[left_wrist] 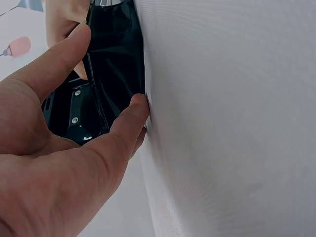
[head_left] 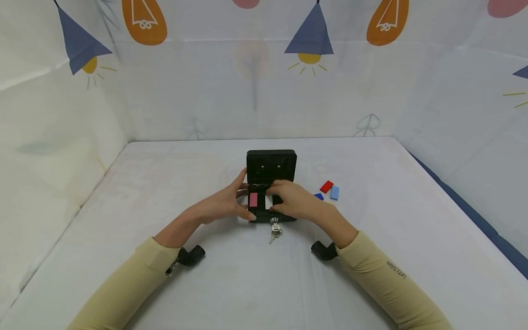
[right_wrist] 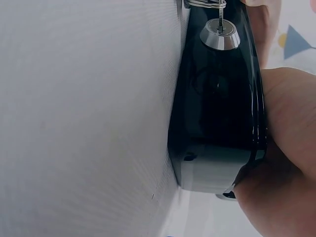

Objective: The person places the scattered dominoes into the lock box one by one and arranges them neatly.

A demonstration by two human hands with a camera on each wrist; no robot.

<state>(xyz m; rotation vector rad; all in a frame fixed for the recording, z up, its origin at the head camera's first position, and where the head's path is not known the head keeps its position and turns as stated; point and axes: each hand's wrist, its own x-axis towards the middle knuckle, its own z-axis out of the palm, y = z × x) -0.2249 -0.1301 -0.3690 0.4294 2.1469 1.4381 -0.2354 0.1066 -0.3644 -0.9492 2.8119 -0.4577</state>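
Observation:
A small black metal cash box (head_left: 271, 166) stands on the white table with its lid raised. My left hand (head_left: 222, 201) holds the box's left side, thumb at the front corner and fingers towards the back. In the left wrist view, its thumb and fingers span the dark side wall. A pink block (head_left: 253, 200) lies in the left part of the box. My right hand (head_left: 294, 199) reaches into the box, thumb and fingers pinching a white block (head_left: 269, 202). Keys (head_left: 275, 229) hang from the lock (right_wrist: 220, 34) on the box's front.
To the right of the box lie a red block (head_left: 327, 186), a light blue block (head_left: 335, 193) and a dark blue block (head_left: 319, 196), the last partly behind my right hand. A white printed cloth (head_left: 255, 91) rises behind the table.

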